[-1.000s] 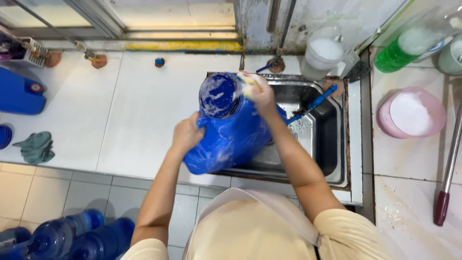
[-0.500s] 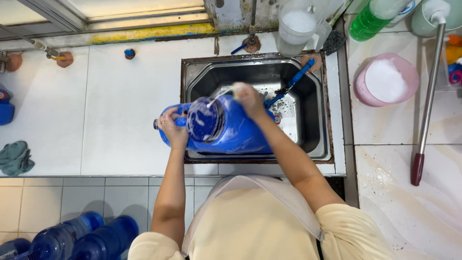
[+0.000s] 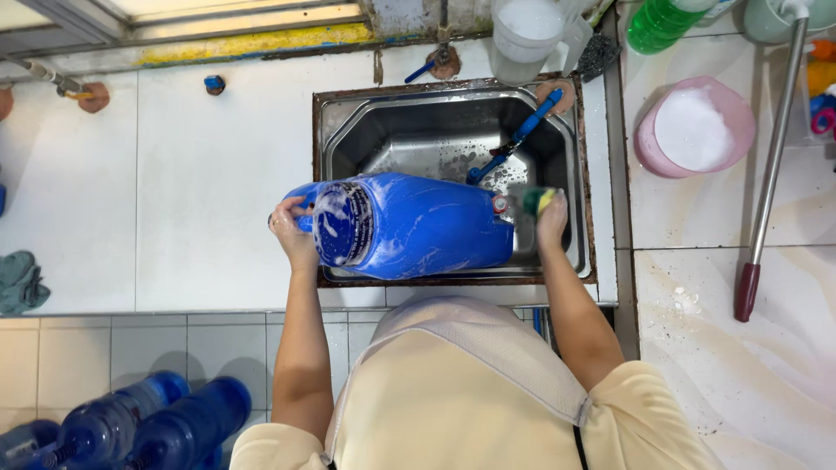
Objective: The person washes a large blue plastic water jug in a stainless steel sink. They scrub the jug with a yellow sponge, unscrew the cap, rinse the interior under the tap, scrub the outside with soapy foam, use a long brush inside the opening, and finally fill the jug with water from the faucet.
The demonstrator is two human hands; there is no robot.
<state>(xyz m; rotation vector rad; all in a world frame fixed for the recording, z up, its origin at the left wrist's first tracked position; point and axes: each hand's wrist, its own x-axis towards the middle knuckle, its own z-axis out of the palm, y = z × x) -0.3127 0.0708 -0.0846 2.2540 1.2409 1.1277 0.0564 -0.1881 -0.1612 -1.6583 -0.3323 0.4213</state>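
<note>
Closest to the camera, below the sink (image 3: 585, 174), there's the person's cream top, and off to the lower left of the sink 2 or so blue water bottles (image 3: 157, 426) standing on the tiled floor.

Then the main thing: a big blue jug (image 3: 409, 224), smooth hard plastic, streaked with suds, lying on its side across the sink's front rim. Its long axis runs left to right, the round soapy end pointing left out over the counter, the narrow neck end to the right over the basin.

The left hand (image 3: 292, 231) is wrapped around the jug's left end, fingers curled closed on it, steadying it. The right hand (image 3: 551, 222) sits just off the neck end, closed around a green and yellow sponge (image 3: 537, 200), which is right beside or touching the neck; can't tell which. So each hand has its own end, and the jug lies between them.

Inside the steel sink, past the jug, a blue-handled brush (image 3: 514, 139) leans diagonally. Right of the sink, a pink tub (image 3: 692, 126) full of white foam and a long-handled tool (image 3: 766, 183). Behind the sink, a translucent pitcher (image 3: 531, 35).
</note>
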